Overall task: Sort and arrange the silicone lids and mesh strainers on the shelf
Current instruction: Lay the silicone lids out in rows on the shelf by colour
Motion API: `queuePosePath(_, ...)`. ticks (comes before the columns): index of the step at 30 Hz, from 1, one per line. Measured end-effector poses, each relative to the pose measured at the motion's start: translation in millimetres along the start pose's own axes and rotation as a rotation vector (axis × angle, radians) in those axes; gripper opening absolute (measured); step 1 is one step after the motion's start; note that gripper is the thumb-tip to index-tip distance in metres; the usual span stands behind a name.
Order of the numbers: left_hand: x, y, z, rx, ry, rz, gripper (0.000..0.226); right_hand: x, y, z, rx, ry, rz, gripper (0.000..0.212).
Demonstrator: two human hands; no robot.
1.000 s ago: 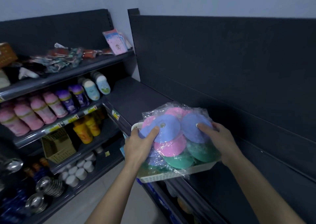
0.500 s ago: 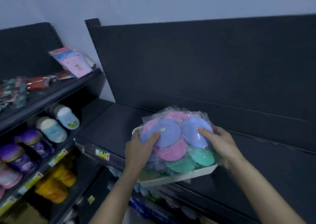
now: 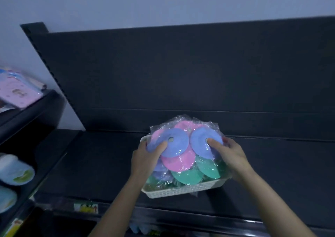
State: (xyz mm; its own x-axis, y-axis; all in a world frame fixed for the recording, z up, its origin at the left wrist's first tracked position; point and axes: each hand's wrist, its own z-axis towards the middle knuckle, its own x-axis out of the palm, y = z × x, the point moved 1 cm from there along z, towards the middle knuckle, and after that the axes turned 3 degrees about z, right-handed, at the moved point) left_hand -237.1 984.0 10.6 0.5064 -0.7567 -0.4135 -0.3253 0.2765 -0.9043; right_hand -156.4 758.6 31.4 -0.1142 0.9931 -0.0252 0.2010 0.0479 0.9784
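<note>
Fingers (image 3: 159, 146) of the left hand (image 3: 145, 158) and right hand (image 3: 234, 157) grip the white basket (image 3: 181, 191) of wrapped silicone lids (image 3: 178, 161), thumbs on top. It has moved in from the shelf (image 3: 90, 164) edge and looks ready to set down.

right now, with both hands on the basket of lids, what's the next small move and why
Probably set the white basket down on the dark shelf and let go: the left hand and right hand hold its sides, thumbs pressing the wrapped silicone lids, with bare shelf beneath it.
</note>
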Motion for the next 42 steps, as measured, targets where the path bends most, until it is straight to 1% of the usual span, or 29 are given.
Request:
queuePosePath(3, 9.5, 1.6, 19.0, 0.004, 0.063, -0.018, 0.053, 1.6, -0.3, 10.7, -0.002, -0.044, 0.014, 0.031)
queuePosePath(7, 22.0, 5.5, 37.3, 0.008, 0.138, -0.03, 0.054, -2.2, -6.6, 19.5, 0.006, -0.088, 0.038, 0.023)
queuePosePath(10, 30.0, 2.9, 48.8, 0.0, 0.19, -0.051, 0.042, -5.8, -8.0, 25.1, 0.017, -0.123, 0.023, 0.023)
queuePosePath(12, 33.1, -2.1, 55.4, 0.002, 0.224, -0.052, 0.04, -6.6, -6.5, 26.5, 0.031, -0.153, 0.015, 0.025)
queuePosePath(18, 44.8, -6.1, 71.3, 0.025, 0.333, -0.016, 0.05, -12.5, -9.3, 31.0, 0.055, -0.259, -0.029, 0.026)
queuePosePath(20, 48.9, -8.5, 72.9, 0.028, 0.347, -0.004, 0.052, -15.0, -8.6, 33.2, 0.06, -0.267, -0.048, 0.025)
queuePosePath(22, 53.0, -9.9, 72.3, 0.025, 0.346, 0.011, 0.047, -18.5, -10.9, 36.4, 0.067, -0.279, -0.066, 0.024)
queuePosePath(24, 57.7, -10.6, 72.0, 0.027, 0.352, 0.026, 0.048, -22.1, -13.0, 39.4, 0.078, -0.297, -0.073, 0.023)
queuePosePath(31, 75.6, -15.3, 80.3, 0.04, 0.4, 0.064, 0.046, -36.6, -15.3, 46.8, 0.079, -0.347, -0.128, 0.028)
queuePosePath(32, 77.0, -13.9, 81.3, 0.045, 0.403, 0.083, 0.046, -37.6, -15.4, 46.5, 0.085, -0.342, -0.149, 0.031)
queuePosePath(33, 77.6, -12.7, 81.9, 0.06, 0.403, 0.115, 0.051, -38.4, -15.9, 47.0, 0.095, -0.34, -0.188, 0.039)
queuePosePath(35, 77.9, -11.7, 81.1, 0.104, 0.377, 0.221, 0.069, -39.5, -17.2, 48.6, 0.122, -0.341, -0.335, 0.07)
queuePosePath(36, 78.2, -12.4, 80.5, 0.123, 0.351, 0.271, 0.076, -39.5, -16.9, 49.1, 0.141, -0.346, -0.433, 0.079)
queuePosePath(37, 78.3, -15.2, 78.2, 0.137, 0.323, 0.321, 0.079, -39.5, -16.8, 50.2, 0.149, -0.359, -0.533, 0.08)
queuePosePath(39, 78.1, -20.5, 72.7, 0.193, 0.237, 0.426, 0.078, -37.9, -12.8, 48.6, 0.143, -0.39, -0.676, 0.069)
queuePosePath(41, 76.2, -26.9, 66.1, 0.307, 0.164, 0.488, 0.074, -36.6, -9.6, 47.7, 0.093, -0.416, -0.731, 0.056)
queuePosePath(42, 75.8, -29.2, 63.5, 0.368, 0.159, 0.493, 0.07, -36.5, -8.5, 46.6, 0.072, -0.424, -0.748, 0.053)
